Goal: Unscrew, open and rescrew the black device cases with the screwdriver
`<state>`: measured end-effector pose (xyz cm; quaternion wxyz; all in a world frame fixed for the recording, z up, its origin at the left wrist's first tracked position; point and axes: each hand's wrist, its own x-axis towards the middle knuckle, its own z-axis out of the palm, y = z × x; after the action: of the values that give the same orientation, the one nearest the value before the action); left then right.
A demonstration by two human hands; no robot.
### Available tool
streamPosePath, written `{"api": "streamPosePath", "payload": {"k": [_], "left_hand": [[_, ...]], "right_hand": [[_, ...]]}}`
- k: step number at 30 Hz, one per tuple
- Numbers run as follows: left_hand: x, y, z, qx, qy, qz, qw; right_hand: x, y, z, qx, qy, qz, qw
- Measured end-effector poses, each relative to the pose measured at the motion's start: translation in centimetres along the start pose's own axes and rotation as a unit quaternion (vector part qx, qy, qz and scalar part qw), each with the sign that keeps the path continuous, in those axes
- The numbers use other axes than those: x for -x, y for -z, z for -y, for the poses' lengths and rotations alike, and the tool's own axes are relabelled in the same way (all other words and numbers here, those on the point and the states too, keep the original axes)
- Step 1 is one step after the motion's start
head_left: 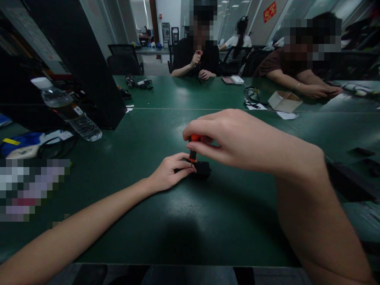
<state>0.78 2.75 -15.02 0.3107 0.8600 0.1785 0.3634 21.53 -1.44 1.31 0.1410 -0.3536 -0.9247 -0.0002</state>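
A small black box-shaped device lies on the green table. My left hand is closed on its left end, with fingers along its top and near side. Above it, my right hand grips the orange and black handle of a screwdriver from the top. The screwdriver stands nearly upright, its thin shaft pointing down between my left fingertips to the device. Where the tip meets the device is hidden by my fingers.
A water bottle leans at the left near a black cabinet. Across the table are cables, a small open box and white papers. Two people sit opposite, hands on or above the table. Dark parts lie at right.
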Motion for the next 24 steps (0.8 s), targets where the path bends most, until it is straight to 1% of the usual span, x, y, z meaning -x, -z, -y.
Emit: {"api": "streamPosePath", "payload": {"k": [2,3,4,7,9,10,15,17,19,21,22,24], "left_hand": [[0.0,0.0,0.1,-0.004,-0.001,-0.004,1.0],[0.0,-0.1,0.2,-0.004,-0.002,-0.004,1.0],[0.0,-0.1,0.2,-0.002,-0.002,-0.003,1.0],[0.0,-0.1,0.2,0.004,0.0,0.005,1.0],[0.0,0.0,0.1,0.004,0.002,0.005,1.0],[0.0,0.0,0.0,0.004,0.0,0.005,1.0],[0.0,0.0,0.2,0.005,-0.001,0.008,1.0],[0.0,0.0,0.3,0.01,0.0,0.014,1.0],[0.1,0.0,0.3,0.012,0.006,0.024,1.0],[0.2,0.1,0.1,0.009,0.017,0.034,0.999],[0.2,0.1,0.0,0.006,0.024,0.037,0.999],[0.2,0.1,-0.4,0.002,0.039,0.034,0.999]], "right_hand": [[0.5,0.5,0.1,-0.046,0.053,0.009,0.997],[0.6,0.6,0.2,-0.058,0.063,0.004,0.996],[0.7,0.7,0.3,-0.06,0.057,-0.009,0.997],[0.6,0.7,0.5,-0.021,-0.015,-0.047,0.999],[0.3,0.7,0.5,0.003,-0.045,-0.043,0.998],[0.2,0.8,0.5,0.006,-0.041,-0.037,0.998],[0.8,2.0,0.4,-0.049,0.067,-0.026,0.996],[1.1,2.3,0.4,-0.058,0.075,-0.036,0.995],[1.1,1.9,0.5,-0.048,0.05,-0.051,0.996],[0.8,1.0,0.8,-0.031,0.018,-0.058,0.998],[0.5,0.4,0.9,-0.026,0.01,-0.057,0.998],[-0.3,-0.8,1.3,-0.027,0.015,-0.047,0.998]]}}
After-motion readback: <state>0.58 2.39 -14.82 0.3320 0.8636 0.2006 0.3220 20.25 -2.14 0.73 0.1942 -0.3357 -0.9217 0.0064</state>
